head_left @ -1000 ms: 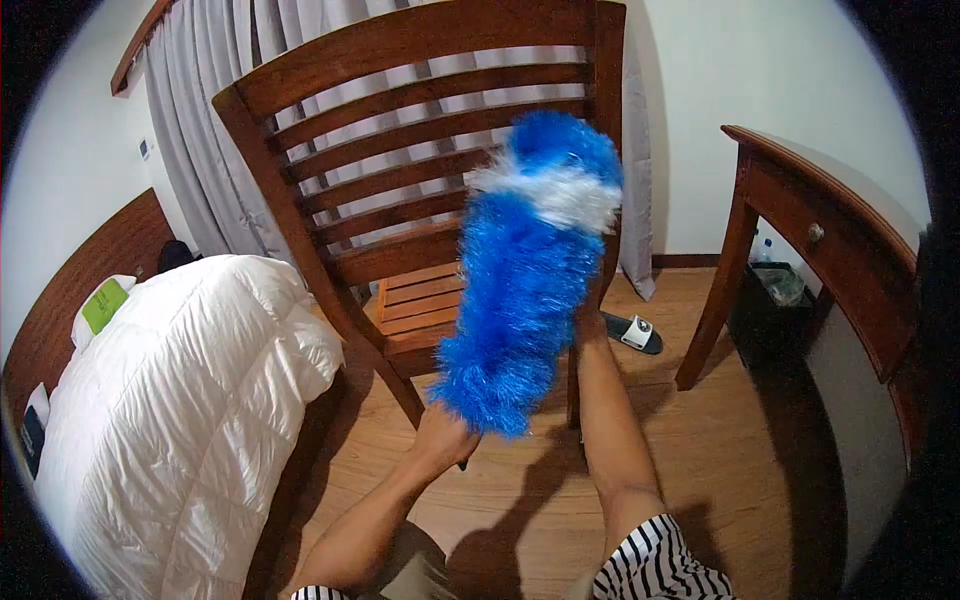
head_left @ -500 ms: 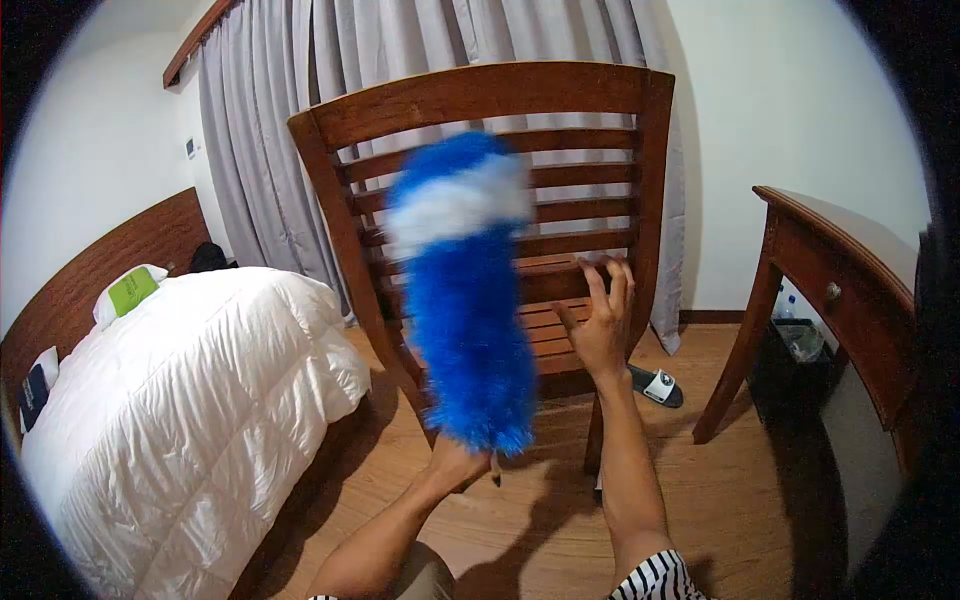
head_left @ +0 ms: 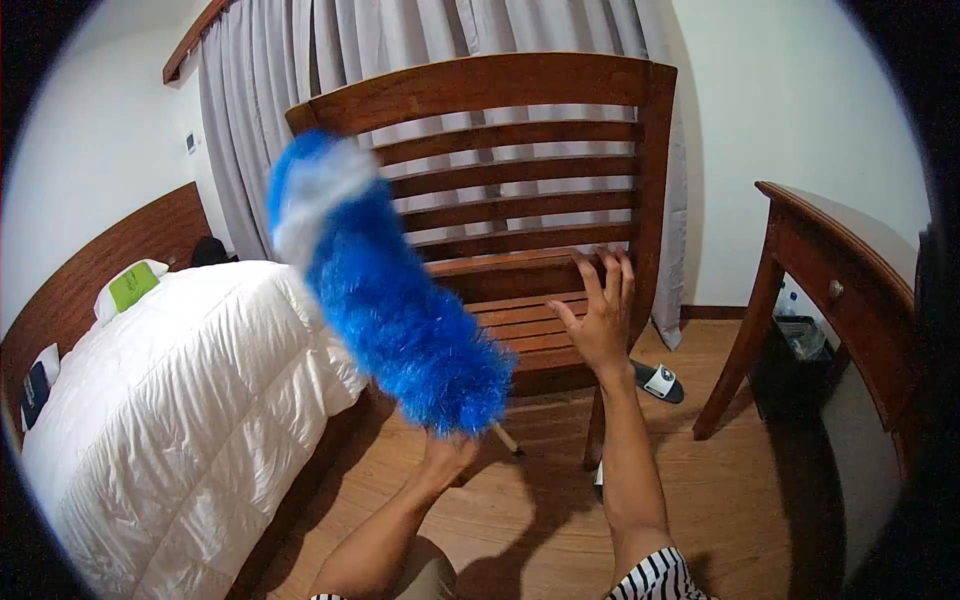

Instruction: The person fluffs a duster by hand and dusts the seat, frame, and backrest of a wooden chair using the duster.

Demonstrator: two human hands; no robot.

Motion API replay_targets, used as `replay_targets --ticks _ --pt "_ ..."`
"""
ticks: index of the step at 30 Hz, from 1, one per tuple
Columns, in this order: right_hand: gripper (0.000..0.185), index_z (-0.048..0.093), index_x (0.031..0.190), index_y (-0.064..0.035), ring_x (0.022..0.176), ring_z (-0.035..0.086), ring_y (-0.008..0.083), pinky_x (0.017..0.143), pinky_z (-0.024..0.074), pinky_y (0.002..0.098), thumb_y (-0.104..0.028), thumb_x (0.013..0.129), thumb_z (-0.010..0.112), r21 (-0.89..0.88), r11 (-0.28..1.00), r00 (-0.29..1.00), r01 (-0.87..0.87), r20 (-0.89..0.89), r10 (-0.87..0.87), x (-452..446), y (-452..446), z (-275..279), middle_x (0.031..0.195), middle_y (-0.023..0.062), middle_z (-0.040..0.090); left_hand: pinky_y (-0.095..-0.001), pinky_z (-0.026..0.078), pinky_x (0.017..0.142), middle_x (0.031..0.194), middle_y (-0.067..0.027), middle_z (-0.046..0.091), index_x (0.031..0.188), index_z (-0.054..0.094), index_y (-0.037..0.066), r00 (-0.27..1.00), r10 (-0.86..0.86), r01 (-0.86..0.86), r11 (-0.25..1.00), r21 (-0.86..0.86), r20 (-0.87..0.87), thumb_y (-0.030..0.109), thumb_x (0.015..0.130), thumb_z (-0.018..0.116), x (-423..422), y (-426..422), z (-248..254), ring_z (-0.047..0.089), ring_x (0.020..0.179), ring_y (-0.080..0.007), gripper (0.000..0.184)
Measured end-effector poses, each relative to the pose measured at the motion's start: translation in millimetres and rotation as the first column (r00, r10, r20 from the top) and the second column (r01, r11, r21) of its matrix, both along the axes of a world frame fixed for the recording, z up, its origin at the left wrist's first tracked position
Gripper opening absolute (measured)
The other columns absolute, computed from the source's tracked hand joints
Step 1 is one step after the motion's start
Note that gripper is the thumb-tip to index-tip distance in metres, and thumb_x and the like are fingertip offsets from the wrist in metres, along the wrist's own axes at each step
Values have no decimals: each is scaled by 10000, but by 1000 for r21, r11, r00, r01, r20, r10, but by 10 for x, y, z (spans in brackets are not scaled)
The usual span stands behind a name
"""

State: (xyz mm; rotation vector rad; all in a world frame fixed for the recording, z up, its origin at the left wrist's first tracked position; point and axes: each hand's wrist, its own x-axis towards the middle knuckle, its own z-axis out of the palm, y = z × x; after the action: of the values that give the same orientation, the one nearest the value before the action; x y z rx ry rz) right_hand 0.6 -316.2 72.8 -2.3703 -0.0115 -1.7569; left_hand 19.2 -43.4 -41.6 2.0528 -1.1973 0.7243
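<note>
Duster (head_left: 390, 290), blue w/ white band: L of view ctr at 9 o'clock, tilted, fluffy tip toward 10; tip blurred. Overlaps chair (head_left: 500, 282) back on my feed; contact, can't tell. L hand (head_left: 448, 455) at 6 o'clock, wrapped round duster just below the fluff; fingers mostly hidden. Handle end (head_left: 508, 440) pokes out between 5 and 6. R hand (head_left: 603, 325) just past 3 o'clock, spread wide, thumb apart, fingertips by chair's lower back rails; I can't tell if touching. Chair runs from ctr up to 12, backrest nearest cam. Bed (head_left: 190, 400) w/ white duvet at 8; wooden table (head_left: 860, 260) at 3; slipper (head_left: 658, 382) on floor at 4; grey curtains (head_left: 400, 40) behind chair at 12.
</note>
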Motion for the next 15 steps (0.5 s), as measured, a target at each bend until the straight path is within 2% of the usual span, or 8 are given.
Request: replay_targets --ticks 5,6,7,10,12,13,15 --pt "779 483 1487 -211 1451 255 413 1201 279 557 -358 806 831 -81 992 995 92 -16 -94 -45 5 23 1499 155 372 -568 497 757 924 -293 636 1060 592 -52 995 97 -93 984 150 -20 33 807 618 -149 66 278 614 876 -511 268" --pt "772 484 1487 -210 1450 253 419 1198 278 562 -359 811 826 -96 991 995 97 -6 -98 -11 -21 -15 1499 162 369 -572 507 723 864 -302 648 985 609 -75 986 120 -96 976 198 -114 20 799 605 -276 13 434 624 838 -519 209" --pt "766 484 1487 -209 1450 251 424 1196 277 566 -360 817 821 -113 989 995 96 16 -95 29 -63 -51 1498 169 366 -578 461 723 951 -260 635 1058 604 -9 966 181 -139 967 213 -187 10 768 608 -261 -1 355 591 881 -495 291" --pt "746 486 1488 -207 1448 244 441 1189 272 580 -365 833 806 -149 988 993 35 113 -19 314 -354 -298 1496 190 359 -541 471 724 928 -258 624 1071 597 -15 997 -26 24 999 -28 -76 35 848 594 -251 -82 347 598 857 -477 229" --pt "733 487 1488 -206 1447 240 453 1184 269 589 -368 843 797 -146 989 991 16 130 3 404 -415 -405 1495 205 354 -518 490 695 849 -266 634 974 603 -36 986 -86 54 976 -213 -143 19 854 565 -267 -141 381 608 779 -477 137" --pt "727 488 1488 -205 1446 237 458 1182 268 594 -369 848 792 -140 990 994 27 106 -12 324 -330 -289 1494 212 351 -506 500 680 809 -270 638 925 607 -46 978 -121 64 951 -303 -171 12 857 551 -280 -158 399 613 740 -477 105" --pt "728 479 1500 -214 1444 238 465 1185 260 593 -385 859 780 -98 994 999 52 7 -51 66 -93 -72 1498 214 348 -479 497 686 838 -223 659 956 615 -31 960 -169 50 889 -454 -224 59 922 541 -372 -152 441 620 754 -426 120"
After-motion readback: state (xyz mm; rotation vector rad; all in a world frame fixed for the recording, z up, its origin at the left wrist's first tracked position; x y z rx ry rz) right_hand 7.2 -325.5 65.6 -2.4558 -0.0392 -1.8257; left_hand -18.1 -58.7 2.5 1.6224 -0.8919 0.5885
